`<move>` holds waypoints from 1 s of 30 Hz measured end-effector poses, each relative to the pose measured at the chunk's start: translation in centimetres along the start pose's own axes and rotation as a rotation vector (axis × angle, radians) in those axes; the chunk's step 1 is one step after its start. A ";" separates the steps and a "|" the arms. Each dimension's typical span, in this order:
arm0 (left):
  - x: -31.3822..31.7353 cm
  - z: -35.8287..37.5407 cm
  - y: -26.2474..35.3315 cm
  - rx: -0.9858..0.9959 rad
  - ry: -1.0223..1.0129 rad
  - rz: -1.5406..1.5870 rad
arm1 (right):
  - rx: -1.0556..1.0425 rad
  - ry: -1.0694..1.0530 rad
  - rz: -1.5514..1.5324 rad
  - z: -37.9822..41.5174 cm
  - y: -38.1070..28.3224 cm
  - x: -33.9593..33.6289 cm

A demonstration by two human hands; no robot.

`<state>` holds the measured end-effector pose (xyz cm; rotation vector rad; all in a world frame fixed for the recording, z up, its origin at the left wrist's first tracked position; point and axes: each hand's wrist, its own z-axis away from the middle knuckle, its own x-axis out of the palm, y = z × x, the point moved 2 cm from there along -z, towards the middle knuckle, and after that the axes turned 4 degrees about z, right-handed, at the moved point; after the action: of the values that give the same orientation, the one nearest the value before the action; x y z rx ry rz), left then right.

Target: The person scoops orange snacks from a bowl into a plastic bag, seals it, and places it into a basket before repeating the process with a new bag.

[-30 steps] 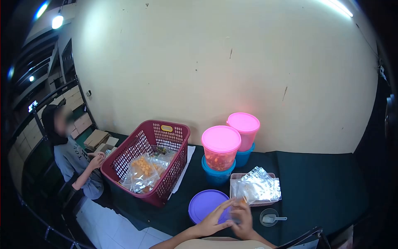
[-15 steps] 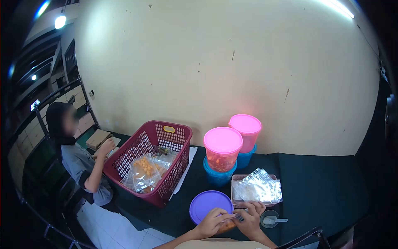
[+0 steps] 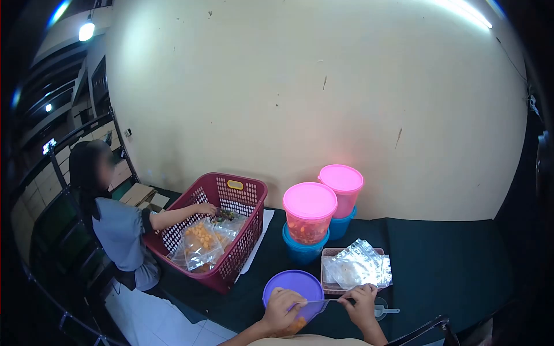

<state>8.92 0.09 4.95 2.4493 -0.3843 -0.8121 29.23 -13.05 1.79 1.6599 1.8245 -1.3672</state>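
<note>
Both my hands are closed on the top edge of a clear plastic bag (image 3: 298, 325) with orange pieces in it. My left hand (image 3: 281, 308) pinches one end of the edge, over the purple lid (image 3: 293, 280) of a tub. My right hand (image 3: 362, 301) grips the other end, beside a tray (image 3: 330, 286) of flat silvery-clear bags (image 3: 355, 266). The edge is stretched straight between them, and my left hand partly hides the bag's body. A small bowl with a white scoop (image 3: 388, 311) sits just right of my right hand.
A maroon basket (image 3: 254, 242) holds filled bags (image 3: 199, 237); a co-worker (image 3: 121, 230) reaches into it. Pink-lidded tubs (image 3: 310, 202) stand on blue tubs (image 3: 304, 251) near the wall. Cardboard (image 3: 138, 195) lies behind the basket. Dark green cloth (image 3: 450, 259) covers the table.
My hands have moved apart, drawing the bag's edge straight; the right went up and right. The co-worker's arm has reached over into the basket.
</note>
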 end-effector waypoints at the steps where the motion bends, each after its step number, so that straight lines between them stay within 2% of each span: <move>1: -0.1 0.0 -0.2 -0.032 0.014 -0.004 | 0.076 0.060 -0.100 0.1 0.9 0.2; 2: -0.3 -0.2 -0.9 -0.157 0.063 0.225 | 0.162 0.112 -0.200 0.4 1.7 0.5; 3: -0.5 -0.6 -1.9 -0.292 0.112 0.456 | 0.337 0.122 -0.502 0.5 3.2 1.4; 4: -0.7 -1.2 -2.6 -0.366 0.190 0.617 | 0.497 0.022 -0.902 1.0 5.4 3.7; 5: -0.9 -2.0 -2.9 -0.536 0.230 0.719 | 0.410 -0.035 -1.063 0.3 5.4 4.5; 6: -0.7 -2.6 -3.6 -0.582 0.291 0.852 | 0.456 -0.172 -1.343 -0.2 3.0 3.8; 7: -0.3 -3.2 -4.0 -0.699 0.391 0.902 | 0.493 -0.333 -1.453 -0.2 2.3 4.9; 8: -0.2 -3.9 -4.6 -0.740 0.393 0.954 | 0.510 -0.341 -1.445 0.0 1.3 5.5; 10: 0.3 -4.1 -6.2 -0.797 0.439 1.023 | 0.316 -0.623 -1.272 0.4 -0.7 6.3; 12: -0.1 -3.8 -6.8 -0.841 0.457 1.118 | 0.376 -0.677 -1.254 0.6 -0.5 7.2; 14: -0.9 -3.0 -7.0 -0.863 0.444 1.076 | 0.407 -0.711 -1.238 -0.3 0.0 7.2; 16: -2.1 -1.7 -6.9 -0.965 0.478 0.999 | 0.709 0.150 -1.794 -1.9 1.9 5.8; 18: -2.4 -0.1 -7.6 -1.018 0.443 0.988 | 0.856 0.360 -1.805 -1.2 3.3 5.4; 19: -2.1 0.8 -8.0 -1.039 0.372 0.982 | 0.745 0.260 -1.683 -1.1 2.6 5.5; 20: -1.6 1.5 -8.1 -1.057 0.303 0.979 | 0.762 0.267 -1.679 -1.0 2.5 5.4; 22: -0.7 1.9 -7.6 -1.094 0.250 1.000 | 0.939 0.384 -1.739 -0.8 2.6 5.5; 24: 0.4 2.0 -6.9 -1.168 0.097 1.076 | 0.891 0.368 -1.757 -0.3 3.1 6.2; 26: 0.5 1.7 -6.6 -1.218 0.061 1.139 | 0.654 -0.073 -1.788 -0.3 1.1 6.8; 27: 0.5 1.7 -6.6 -1.226 -0.020 1.276 | 0.680 -0.169 -1.751 -0.4 0.0 6.6; 28: 0.5 1.6 -6.6 -1.225 -0.101 1.412 | 0.678 -0.180 -1.753 -0.5 -1.0 6.3; 30: -0.1 1.6 -6.5 -1.201 -0.077 1.485 | 0.693 -0.482 -1.532 -0.3 -2.6 6.1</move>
<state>8.54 4.86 0.26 0.6161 -1.0957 -0.2339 25.33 -8.87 -1.61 -0.4145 2.3584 -2.7791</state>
